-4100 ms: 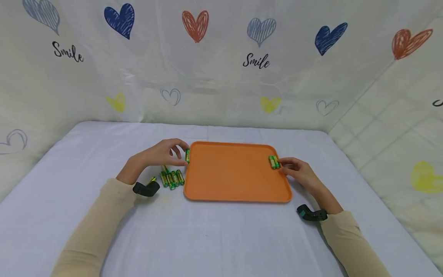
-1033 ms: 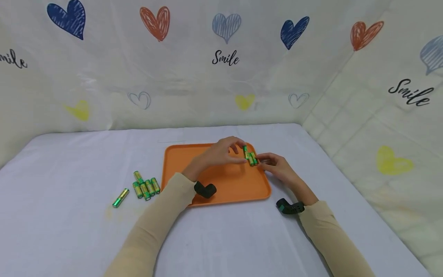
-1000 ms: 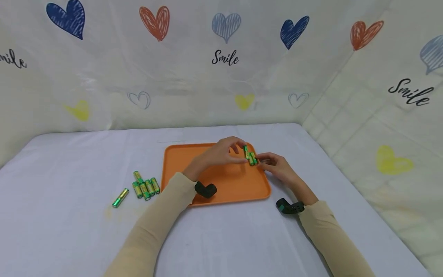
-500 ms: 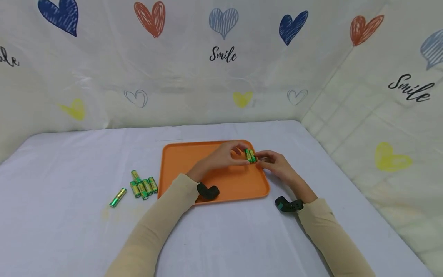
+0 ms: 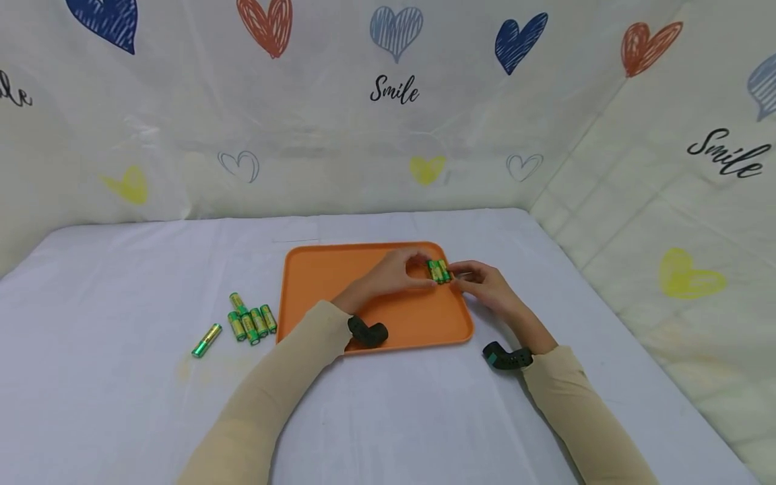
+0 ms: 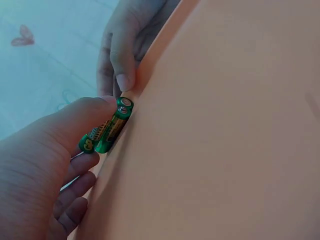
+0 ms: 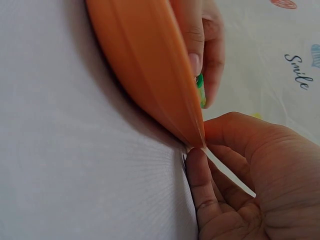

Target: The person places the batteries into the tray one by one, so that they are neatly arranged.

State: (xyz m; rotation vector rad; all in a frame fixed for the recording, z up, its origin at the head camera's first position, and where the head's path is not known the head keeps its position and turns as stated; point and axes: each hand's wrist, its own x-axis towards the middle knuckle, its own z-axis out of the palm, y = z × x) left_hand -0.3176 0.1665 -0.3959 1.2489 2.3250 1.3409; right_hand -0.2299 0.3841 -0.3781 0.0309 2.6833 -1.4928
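Carried to the orange tray's (image 5: 412,327) right end, one green-and-gold battery (image 5: 432,271) sat pinched in my left hand (image 5: 391,273) beside two others (image 5: 444,271), my right hand (image 5: 485,286) gripping the rim (image 7: 192,115), six batteries (image 5: 250,330) left of it.

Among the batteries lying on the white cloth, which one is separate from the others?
The leftmost battery, lying alone; the other five are clustered between it and the orange tray.

The black word "Smile" (image 5: 395,89) repeats across the white backdrop (image 5: 327,128).
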